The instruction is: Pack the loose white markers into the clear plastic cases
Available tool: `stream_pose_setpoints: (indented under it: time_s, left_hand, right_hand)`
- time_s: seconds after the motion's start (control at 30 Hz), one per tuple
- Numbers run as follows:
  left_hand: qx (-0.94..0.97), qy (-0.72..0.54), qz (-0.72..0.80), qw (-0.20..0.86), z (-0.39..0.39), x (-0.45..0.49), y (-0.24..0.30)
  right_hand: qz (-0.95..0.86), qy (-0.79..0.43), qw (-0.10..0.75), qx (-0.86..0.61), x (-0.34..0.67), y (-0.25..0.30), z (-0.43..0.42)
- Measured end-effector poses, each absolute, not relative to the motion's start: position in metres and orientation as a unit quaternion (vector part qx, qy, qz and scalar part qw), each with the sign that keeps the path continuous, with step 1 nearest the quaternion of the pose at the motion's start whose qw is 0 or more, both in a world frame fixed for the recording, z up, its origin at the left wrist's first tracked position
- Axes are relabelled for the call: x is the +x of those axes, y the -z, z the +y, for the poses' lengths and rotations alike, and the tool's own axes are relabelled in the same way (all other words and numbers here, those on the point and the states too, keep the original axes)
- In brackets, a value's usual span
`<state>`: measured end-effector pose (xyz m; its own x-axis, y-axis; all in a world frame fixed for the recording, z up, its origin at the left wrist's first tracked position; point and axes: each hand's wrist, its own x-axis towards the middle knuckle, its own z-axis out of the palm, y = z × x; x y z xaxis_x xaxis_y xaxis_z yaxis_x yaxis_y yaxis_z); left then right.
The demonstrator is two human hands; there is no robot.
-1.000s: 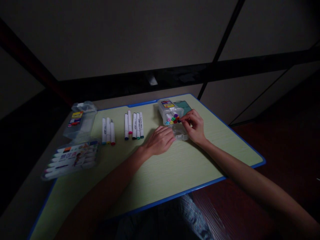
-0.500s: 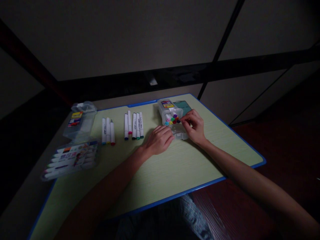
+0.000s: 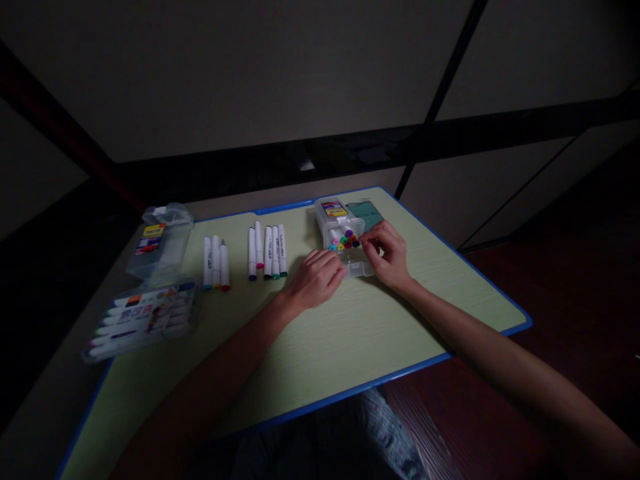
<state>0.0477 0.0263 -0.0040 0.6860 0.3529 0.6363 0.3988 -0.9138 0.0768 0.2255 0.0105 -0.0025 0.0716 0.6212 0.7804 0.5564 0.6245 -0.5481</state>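
Observation:
My right hand [image 3: 387, 252] is closed, thumb and forefinger pinched at the right of a clear plastic marker case [image 3: 325, 225]. Its fingertips are beside a dark-capped marker [image 3: 356, 243]; whether they grip it I cannot tell. The case lies on its side, mouth towards me, with several markers inside and coloured caps showing. Its clear flap lid [image 3: 357, 268] lies folded down on the table between my hands. My left hand [image 3: 317, 277] rests curled at the left end of the lid, its fingertips hidden.
Several white markers [image 3: 275, 253] lie in a row left of my left hand. Further left are three more markers [image 3: 216, 263], an open clear case [image 3: 160, 243] and a flat marker pack [image 3: 145, 320]. A green card [image 3: 367, 213] lies behind my right hand. The table has a blue edge [image 3: 350, 393].
Both hands have shifted very slightly left. My right fingertips stay by the dark-capped marker, and the case and loose markers look the same.

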Motion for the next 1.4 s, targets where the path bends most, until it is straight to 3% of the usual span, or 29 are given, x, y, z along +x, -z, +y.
stream_pose_setpoints:
  time_s: [0.57,1.4]
  left_hand:
    - [-0.893,0.392,-0.212,0.063,0.0270,0.0464,0.0076]
    - [-0.872,0.426,-0.241,0.023,0.0298,0.0459,0.0114]
  right_hand:
    - [-0.693,-0.014,0.587,-0.419,0.2263,0.0009,0.0094]
    - [-0.686,-0.010,0.579,-0.441,0.2255,0.0011,0.0101]
